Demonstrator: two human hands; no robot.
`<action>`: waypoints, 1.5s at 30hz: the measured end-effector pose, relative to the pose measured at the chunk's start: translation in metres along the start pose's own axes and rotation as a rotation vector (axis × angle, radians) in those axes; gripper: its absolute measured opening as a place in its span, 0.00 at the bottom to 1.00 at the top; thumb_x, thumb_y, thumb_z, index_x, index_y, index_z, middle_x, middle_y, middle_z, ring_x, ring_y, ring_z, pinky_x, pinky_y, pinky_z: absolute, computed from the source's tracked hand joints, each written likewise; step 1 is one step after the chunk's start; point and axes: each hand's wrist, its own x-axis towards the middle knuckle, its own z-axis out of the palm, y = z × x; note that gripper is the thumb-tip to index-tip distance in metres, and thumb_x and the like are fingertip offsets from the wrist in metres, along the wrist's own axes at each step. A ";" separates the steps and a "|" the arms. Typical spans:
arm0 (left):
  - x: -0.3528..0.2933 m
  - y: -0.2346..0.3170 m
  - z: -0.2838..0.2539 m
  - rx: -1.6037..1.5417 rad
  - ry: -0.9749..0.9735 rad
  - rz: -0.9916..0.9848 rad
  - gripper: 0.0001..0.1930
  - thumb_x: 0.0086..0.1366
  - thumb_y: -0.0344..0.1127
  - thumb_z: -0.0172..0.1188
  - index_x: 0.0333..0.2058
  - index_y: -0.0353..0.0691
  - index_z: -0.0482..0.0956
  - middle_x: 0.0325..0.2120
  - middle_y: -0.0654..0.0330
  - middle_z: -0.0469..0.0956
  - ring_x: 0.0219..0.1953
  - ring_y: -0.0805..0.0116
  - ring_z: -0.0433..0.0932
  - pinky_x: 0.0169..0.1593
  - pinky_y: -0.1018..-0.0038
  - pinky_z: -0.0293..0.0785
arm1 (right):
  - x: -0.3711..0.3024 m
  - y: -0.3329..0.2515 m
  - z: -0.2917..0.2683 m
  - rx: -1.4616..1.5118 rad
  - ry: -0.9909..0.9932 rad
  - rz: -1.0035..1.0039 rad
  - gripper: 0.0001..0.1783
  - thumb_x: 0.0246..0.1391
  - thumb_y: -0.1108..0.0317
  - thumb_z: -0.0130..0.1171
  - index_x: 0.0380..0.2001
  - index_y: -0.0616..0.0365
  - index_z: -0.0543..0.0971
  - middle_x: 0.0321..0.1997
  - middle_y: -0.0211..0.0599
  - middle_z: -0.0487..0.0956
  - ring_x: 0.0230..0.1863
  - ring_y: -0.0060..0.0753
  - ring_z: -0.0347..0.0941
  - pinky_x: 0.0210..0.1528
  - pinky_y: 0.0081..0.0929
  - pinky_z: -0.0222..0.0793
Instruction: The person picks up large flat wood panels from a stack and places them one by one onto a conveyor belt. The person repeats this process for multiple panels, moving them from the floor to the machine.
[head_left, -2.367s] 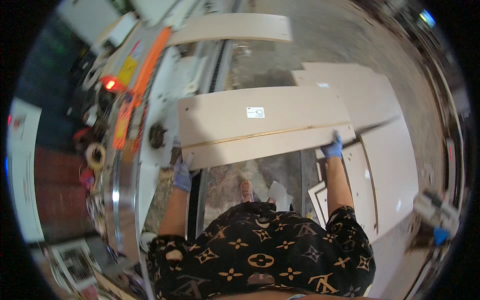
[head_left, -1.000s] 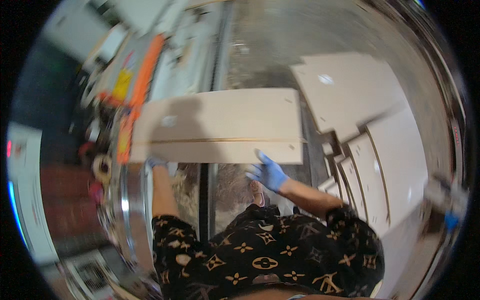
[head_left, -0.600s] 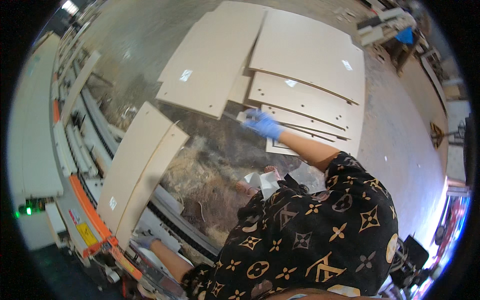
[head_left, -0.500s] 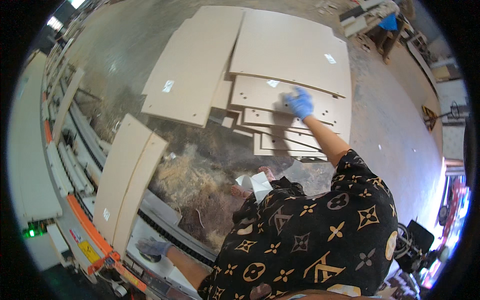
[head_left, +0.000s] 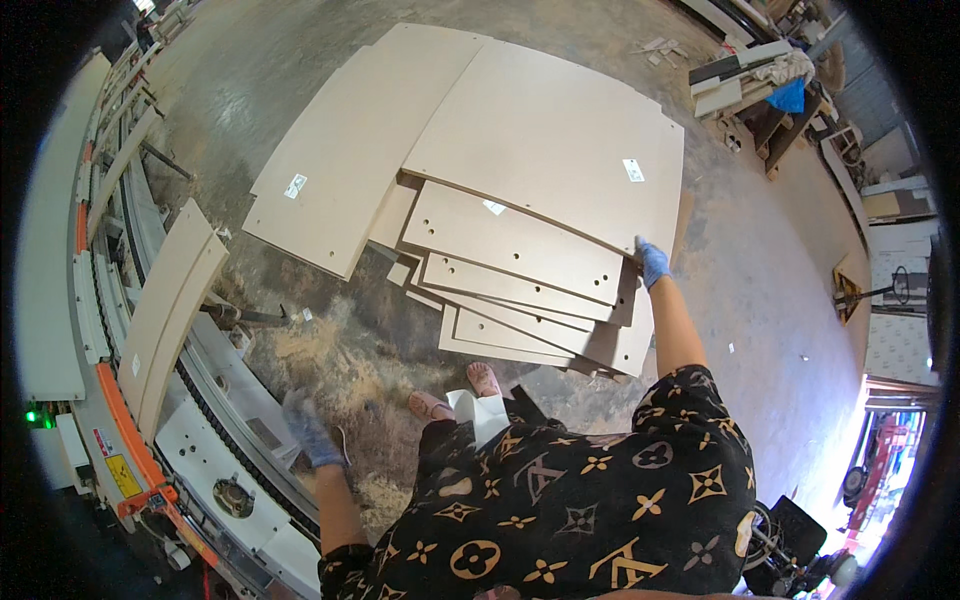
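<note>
Your gloved right hand (head_left: 653, 263) is touching the near right corner of the large panel (head_left: 545, 135), thumb lying over the corner; its fingertips are hiding, so I cannot tell whether it is clamping the board. That panel is lying flat on the pile to your front right, its long axis seeming to run left to right, with the right end slanting toward you and a white label (head_left: 633, 170) sitting near that end. To its left, a pale panel (head_left: 340, 140) is pointing away from you, its near end swinging leftward. Just on your side of the large panel, narrower drilled panels (head_left: 515, 235) are fanning out and overlapping, their long axes also slanting toward you at the right. Your gloved left hand (head_left: 312, 432) is hanging low, well apart from the pile, near the edge of the machine (head_left: 205, 450); it is blurring, so I cannot tell how its fingers are standing. On that machine, beside the orange strip (head_left: 125, 405), a long panel (head_left: 160, 310) is lying with its far end leaning right. Your feet (head_left: 483, 380) are standing on the dusty floor (head_left: 350, 365) between machine and pile.
</note>
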 end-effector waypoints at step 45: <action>-0.436 -0.045 -0.276 -0.470 0.197 -0.239 0.18 0.63 0.44 0.57 0.46 0.36 0.77 0.36 0.63 0.76 0.39 0.71 0.73 0.41 0.72 0.70 | -0.356 0.031 0.144 -0.048 -0.904 0.071 0.27 0.61 0.50 0.50 0.51 0.63 0.74 0.50 0.36 0.77 0.51 0.30 0.70 0.54 0.29 0.65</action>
